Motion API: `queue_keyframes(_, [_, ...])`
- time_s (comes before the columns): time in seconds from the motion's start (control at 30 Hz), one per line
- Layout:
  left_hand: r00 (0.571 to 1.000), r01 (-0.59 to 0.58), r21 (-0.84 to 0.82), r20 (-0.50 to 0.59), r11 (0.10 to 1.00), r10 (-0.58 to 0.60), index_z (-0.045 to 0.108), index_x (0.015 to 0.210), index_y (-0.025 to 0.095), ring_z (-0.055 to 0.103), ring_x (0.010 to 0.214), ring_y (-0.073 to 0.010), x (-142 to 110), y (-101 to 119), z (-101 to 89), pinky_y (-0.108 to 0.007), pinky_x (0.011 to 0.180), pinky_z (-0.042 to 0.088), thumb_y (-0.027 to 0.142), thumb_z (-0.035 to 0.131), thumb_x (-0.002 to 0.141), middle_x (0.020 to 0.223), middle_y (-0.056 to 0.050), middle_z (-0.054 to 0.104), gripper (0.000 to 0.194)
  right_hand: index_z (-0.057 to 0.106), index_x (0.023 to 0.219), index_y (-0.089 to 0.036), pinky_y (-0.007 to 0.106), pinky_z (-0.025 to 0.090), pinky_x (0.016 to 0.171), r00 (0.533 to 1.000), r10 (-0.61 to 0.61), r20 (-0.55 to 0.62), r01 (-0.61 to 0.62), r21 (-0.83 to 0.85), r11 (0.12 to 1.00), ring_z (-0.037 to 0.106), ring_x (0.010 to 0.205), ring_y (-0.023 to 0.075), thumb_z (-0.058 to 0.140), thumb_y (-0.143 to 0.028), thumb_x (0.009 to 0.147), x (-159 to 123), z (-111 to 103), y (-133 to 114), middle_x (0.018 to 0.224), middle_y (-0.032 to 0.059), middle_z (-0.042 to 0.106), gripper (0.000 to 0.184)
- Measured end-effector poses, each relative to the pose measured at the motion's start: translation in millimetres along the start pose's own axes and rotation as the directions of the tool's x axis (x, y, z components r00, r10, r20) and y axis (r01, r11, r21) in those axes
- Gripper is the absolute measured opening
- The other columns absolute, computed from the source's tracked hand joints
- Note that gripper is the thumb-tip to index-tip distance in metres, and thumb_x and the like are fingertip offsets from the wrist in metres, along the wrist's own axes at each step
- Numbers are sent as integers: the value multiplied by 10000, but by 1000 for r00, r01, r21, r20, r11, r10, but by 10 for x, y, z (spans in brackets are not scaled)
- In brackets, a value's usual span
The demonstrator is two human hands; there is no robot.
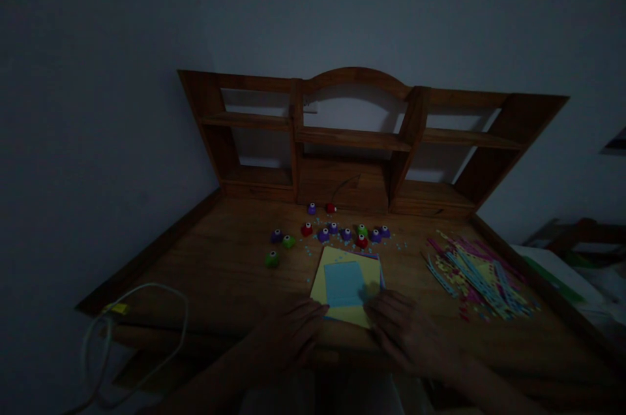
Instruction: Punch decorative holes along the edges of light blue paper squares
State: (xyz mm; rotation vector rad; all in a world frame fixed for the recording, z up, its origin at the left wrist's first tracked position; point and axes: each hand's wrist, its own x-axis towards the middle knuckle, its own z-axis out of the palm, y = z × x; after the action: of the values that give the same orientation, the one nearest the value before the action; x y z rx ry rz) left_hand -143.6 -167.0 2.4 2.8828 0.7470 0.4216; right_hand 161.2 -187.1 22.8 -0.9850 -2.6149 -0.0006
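Note:
A light blue paper square (343, 281) lies on a stack of larger coloured paper sheets (319, 279), with a yellow one on top. A faint crease runs across the blue square near its lower edge. At its lower left corner, my left hand (293, 331) has its fingers closed together, fingertips on the paper. My right hand (403, 329) is at the lower right corner, fingers bent and close together, also touching the blue paper. The room is dim, and the undersides of both hands and the thumbs' exact grip are hard to make out.
Several small purple, green and red craft punches (361, 241) stand behind the paper, with tiny blue paper bits around them. A heap of punched paper strips (482, 278) lies to the right. A wooden shelf unit (342, 183) rises at the back. A white cable (186, 317) loops at the left edge.

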Motion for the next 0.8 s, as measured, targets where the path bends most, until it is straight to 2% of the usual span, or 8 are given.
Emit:
queue_keyframes(0.2, [1000,-18,-4,-16,1000,18,354,1405,174,429,1299,-214,5,23,-13,-385,1115,349,183,403,935,1401,-94,482,473,620,1122,-147,416,470,917,999,28,-17,-29,-28,999,597,985,241,488,-197,889,-56,7,36,1002,112,655,272])
queue_keyframes(0.3, [1000,6,-122,-26,993,-9,366,1394,203,412,1308,-215,-38,32,-51,-385,1118,340,201,422,932,1408,-78,471,465,659,1029,-163,398,486,893,997,21,-71,-24,-39,999,623,934,227,487,-192,900,-127,18,101,935,98,675,217])
queue_keyframes(0.4, [986,138,-365,-40,921,-163,381,1372,258,429,1284,-203,-41,-15,-124,-361,1085,376,270,438,942,1391,-56,474,434,670,973,-180,350,514,810,983,84,-165,-83,15,996,643,872,206,475,-177,916,-112,-12,163,894,86,689,203])
queue_keyframes(0.47, [942,243,-526,-73,815,-328,404,1338,276,451,1256,-191,46,-112,-149,-350,1062,389,306,417,956,1362,-48,486,383,658,1006,-191,331,513,808,960,205,-191,-176,157,972,642,902,198,470,-198,932,-10,-27,188,959,85,687,202])
queue_keyframes(0.53, [882,260,-644,-146,720,-449,459,1255,254,478,1217,-198,212,-265,-116,-362,1047,390,333,420,953,1281,-56,533,315,643,1013,-204,317,505,832,928,340,-151,-268,361,893,636,930,186,488,-246,937,150,3,205,1014,70,676,177])
queue_keyframes(0.57, [881,236,-685,-149,689,-450,486,1205,236,502,1182,-204,312,-356,-76,-363,1027,402,343,439,943,1231,-62,556,287,638,1017,-209,322,499,849,917,381,-122,-294,442,848,634,939,187,522,-273,924,238,42,216,1020,61,674,162])
queue_keyframes(0.67, [918,170,-740,-122,651,-378,502,1158,218,535,1116,-207,586,-611,102,-357,972,423,333,492,912,1166,-69,568,272,630,993,-200,316,505,823,931,363,-20,-271,630,728,631,907,188,668,-319,824,465,238,268,985,47,672,211])
queue_keyframes(0.8, [951,186,-635,-76,749,-301,512,1168,227,478,1159,-231,726,-785,293,-367,997,374,293,672,781,1190,-64,542,424,641,906,-187,303,498,783,962,270,42,-214,727,652,617,846,174,716,-305,772,596,481,324,945,40,665,194])
